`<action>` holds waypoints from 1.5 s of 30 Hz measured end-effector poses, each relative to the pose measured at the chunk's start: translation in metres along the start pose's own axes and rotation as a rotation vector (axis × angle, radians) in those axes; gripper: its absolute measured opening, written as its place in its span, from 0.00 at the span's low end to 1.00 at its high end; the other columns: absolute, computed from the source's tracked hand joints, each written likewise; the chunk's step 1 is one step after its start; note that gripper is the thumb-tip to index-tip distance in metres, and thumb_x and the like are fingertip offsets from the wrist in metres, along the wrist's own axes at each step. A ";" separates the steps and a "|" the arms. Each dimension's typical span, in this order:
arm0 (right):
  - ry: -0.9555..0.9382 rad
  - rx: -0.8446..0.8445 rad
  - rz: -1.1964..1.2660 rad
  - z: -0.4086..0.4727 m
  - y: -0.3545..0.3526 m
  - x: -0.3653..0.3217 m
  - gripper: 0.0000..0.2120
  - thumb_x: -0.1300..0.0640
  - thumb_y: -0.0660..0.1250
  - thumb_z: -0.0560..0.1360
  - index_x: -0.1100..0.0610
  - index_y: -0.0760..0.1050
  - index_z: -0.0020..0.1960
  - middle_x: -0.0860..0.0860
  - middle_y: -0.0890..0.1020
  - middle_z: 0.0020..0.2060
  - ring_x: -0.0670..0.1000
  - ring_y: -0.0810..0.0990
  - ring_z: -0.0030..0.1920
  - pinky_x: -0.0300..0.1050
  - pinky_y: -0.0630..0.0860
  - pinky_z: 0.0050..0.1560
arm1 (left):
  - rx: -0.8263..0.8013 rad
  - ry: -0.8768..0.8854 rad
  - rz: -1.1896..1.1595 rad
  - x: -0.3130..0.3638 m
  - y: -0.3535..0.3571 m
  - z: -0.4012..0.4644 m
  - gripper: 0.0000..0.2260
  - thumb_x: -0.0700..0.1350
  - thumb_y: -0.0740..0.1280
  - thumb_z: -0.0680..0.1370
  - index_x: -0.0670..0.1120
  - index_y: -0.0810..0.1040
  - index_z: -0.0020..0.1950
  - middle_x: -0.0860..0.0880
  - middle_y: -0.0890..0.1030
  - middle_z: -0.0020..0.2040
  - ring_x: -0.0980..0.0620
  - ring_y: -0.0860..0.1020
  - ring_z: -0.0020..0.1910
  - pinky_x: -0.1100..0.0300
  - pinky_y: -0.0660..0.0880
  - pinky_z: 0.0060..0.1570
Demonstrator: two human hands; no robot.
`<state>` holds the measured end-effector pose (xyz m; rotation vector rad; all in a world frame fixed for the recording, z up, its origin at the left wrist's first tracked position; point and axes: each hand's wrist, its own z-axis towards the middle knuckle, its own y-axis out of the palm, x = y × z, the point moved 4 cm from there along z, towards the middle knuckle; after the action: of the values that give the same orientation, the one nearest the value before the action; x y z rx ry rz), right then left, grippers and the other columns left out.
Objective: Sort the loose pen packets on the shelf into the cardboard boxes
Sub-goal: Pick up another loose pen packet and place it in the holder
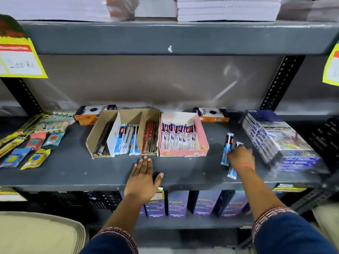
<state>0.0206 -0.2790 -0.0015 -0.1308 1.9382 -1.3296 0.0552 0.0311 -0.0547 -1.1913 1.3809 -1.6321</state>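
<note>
A brown cardboard box (91, 139) with dividers stands mid-shelf, holding dark pens, blue-white pen packets (126, 140) and red pens. Touching its right side is a pink box (202, 136) filled with purple-white packets. Loose blue-white pen packets (227, 146) lie on the grey shelf (73, 171) to the right of the pink box. My right hand (241, 157) rests on these packets with its fingers curled over them; one packet sticks out below the wrist. My left hand (142, 177) lies flat, fingers apart, on the shelf just in front of the brown box.
Shrink-wrapped blue boxes (278, 140) sit at the right end. Orange-and-black boxes (91, 113) stand behind the sorting boxes. Colourful eraser and stationery packs (36, 142) cover the left end. Purple boxes (177, 204) fill the shelf below; paper stacks sit on the shelf above.
</note>
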 end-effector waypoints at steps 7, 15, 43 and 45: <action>0.068 -0.086 0.030 0.005 0.007 -0.011 0.19 0.60 0.69 0.72 0.67 0.73 0.60 0.65 0.78 0.60 0.63 0.77 0.59 0.53 0.75 0.57 | -0.017 0.008 0.018 -0.002 0.005 0.000 0.31 0.60 0.46 0.79 0.42 0.40 0.74 0.44 0.44 0.77 0.48 0.42 0.75 0.57 0.36 0.70; 0.010 -0.053 -0.110 0.006 0.008 -0.025 0.17 0.61 0.64 0.74 0.68 0.73 0.61 0.66 0.77 0.61 0.64 0.76 0.61 0.54 0.74 0.59 | -0.011 0.036 0.008 -0.006 0.005 0.002 0.32 0.61 0.46 0.79 0.42 0.41 0.74 0.43 0.45 0.77 0.47 0.43 0.75 0.56 0.36 0.70; -0.137 -0.178 0.980 -0.081 0.013 -0.079 0.18 0.76 0.65 0.70 0.54 0.68 0.34 0.53 0.74 0.30 0.50 0.71 0.31 0.36 0.70 0.28 | -0.100 0.177 -0.053 -0.027 -0.005 0.001 0.32 0.62 0.49 0.79 0.45 0.42 0.74 0.47 0.43 0.77 0.51 0.40 0.74 0.59 0.36 0.69; -0.194 -0.321 1.039 -0.104 0.025 -0.092 0.16 0.75 0.65 0.71 0.54 0.72 0.38 0.50 0.80 0.28 0.47 0.76 0.28 0.33 0.70 0.27 | -0.083 0.159 -0.043 -0.040 -0.007 -0.002 0.32 0.63 0.48 0.78 0.45 0.42 0.74 0.48 0.43 0.77 0.52 0.41 0.74 0.59 0.36 0.69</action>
<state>0.0266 -0.1450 0.0436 0.5116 1.6307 -0.3049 0.0675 0.0701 -0.0565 -1.1662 1.5451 -1.7463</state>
